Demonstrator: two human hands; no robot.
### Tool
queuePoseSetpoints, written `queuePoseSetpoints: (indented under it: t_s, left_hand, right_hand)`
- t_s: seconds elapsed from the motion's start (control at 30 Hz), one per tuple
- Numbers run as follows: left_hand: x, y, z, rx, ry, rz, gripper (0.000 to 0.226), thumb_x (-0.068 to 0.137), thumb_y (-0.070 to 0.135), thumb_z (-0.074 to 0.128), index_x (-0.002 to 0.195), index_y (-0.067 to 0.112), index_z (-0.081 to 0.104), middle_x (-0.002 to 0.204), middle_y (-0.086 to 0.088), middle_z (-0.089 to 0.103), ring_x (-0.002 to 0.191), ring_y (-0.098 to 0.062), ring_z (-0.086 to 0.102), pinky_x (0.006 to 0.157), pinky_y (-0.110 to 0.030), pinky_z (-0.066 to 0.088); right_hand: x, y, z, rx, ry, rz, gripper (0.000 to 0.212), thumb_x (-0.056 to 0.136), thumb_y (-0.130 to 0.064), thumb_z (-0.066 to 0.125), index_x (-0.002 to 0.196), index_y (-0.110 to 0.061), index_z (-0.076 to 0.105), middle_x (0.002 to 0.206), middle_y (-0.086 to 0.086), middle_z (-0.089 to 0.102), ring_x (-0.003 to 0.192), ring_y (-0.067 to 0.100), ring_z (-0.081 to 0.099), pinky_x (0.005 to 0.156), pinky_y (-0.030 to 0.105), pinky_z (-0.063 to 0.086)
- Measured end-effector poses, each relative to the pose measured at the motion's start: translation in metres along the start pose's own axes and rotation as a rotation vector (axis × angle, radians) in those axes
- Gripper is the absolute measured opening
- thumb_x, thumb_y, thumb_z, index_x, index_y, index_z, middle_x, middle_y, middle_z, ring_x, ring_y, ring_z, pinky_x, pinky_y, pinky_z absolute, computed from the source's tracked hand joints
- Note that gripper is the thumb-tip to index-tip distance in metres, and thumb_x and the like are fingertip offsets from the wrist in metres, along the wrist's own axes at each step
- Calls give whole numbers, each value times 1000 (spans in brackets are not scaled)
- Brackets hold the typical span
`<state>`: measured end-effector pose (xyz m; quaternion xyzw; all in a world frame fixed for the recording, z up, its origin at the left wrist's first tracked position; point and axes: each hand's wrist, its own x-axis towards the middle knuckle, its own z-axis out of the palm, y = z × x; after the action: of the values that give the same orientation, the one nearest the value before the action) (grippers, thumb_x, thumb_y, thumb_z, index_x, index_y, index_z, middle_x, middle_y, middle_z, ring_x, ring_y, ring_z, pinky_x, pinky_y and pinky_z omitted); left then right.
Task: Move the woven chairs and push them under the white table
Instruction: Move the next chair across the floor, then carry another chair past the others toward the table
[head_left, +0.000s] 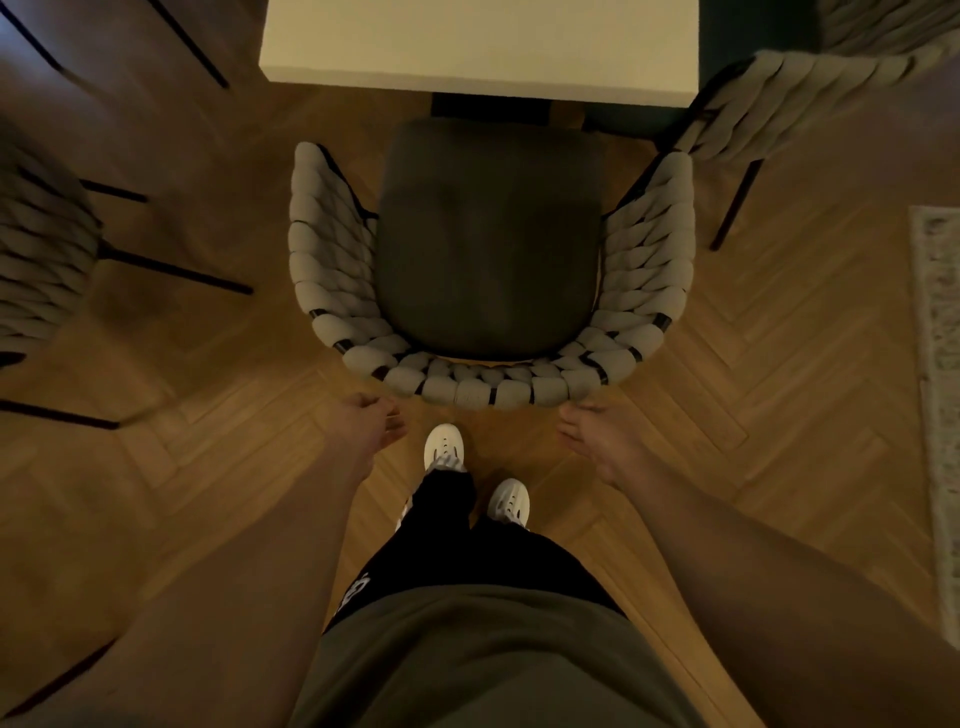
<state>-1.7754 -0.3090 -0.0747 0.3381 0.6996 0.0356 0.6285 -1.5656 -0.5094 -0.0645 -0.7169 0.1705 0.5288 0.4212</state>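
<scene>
A woven chair (491, 387) with a dark seat cushion stands right in front of me, its front edge at the near edge of the white table (480, 47). My left hand (371, 423) hovers just below the left end of the chair's woven back, fingers apart, holding nothing. My right hand (592, 436) hangs just below the right end of the back, fingers loosely apart, apart from the weave. A second woven chair (47, 249) stands at the left. A third woven chair (810, 88) sits at the table's right corner.
Herringbone wooden floor (753, 364) all around. A pale patterned rug (937, 338) runs along the right edge. Dark thin chair legs (176, 273) stick out at the left. My white shoes (444, 447) stand just behind the middle chair.
</scene>
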Motion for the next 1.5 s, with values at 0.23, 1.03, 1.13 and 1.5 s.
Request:
queuePoseSetpoints:
  t_s: [0.23, 1.03, 1.13, 1.5]
  left_hand:
    - [-26, -27, -22, 316, -28, 145, 14, 96, 9, 60, 108, 1, 61, 104, -20, 67, 76, -22, 68, 66, -33, 60]
    - [33, -7, -303, 505, 71, 133, 17, 94, 21, 64, 105, 8, 65, 103, -10, 68, 90, -22, 63, 74, -30, 51]
    - [44, 13, -332, 500, 100, 127, 16, 95, 19, 64, 106, 7, 65, 96, -8, 64, 71, -11, 55, 58, -23, 42]
    - [107, 105, -406, 424, 159, 48, 20, 96, 23, 64, 109, 9, 64, 99, -9, 65, 86, -19, 58, 64, -27, 45]
  right_hand:
    - [-20, 4, 29, -463, -158, -79, 12, 95, -16, 66, 107, -14, 67, 113, 5, 68, 98, 17, 70, 93, 34, 57]
    - [-54, -25, 364, -1486, -490, -426, 26, 91, -33, 68, 116, -24, 68, 114, -2, 68, 103, 17, 65, 92, 39, 57]
    - [-57, -36, 407, -1544, -518, -454, 28, 93, -31, 68, 118, -20, 68, 118, 1, 68, 107, 18, 64, 93, 36, 55]
    - [-27, -121, 552, -1643, -573, -510, 25, 90, -31, 70, 114, -25, 68, 121, 2, 65, 100, 15, 61, 71, 23, 45]
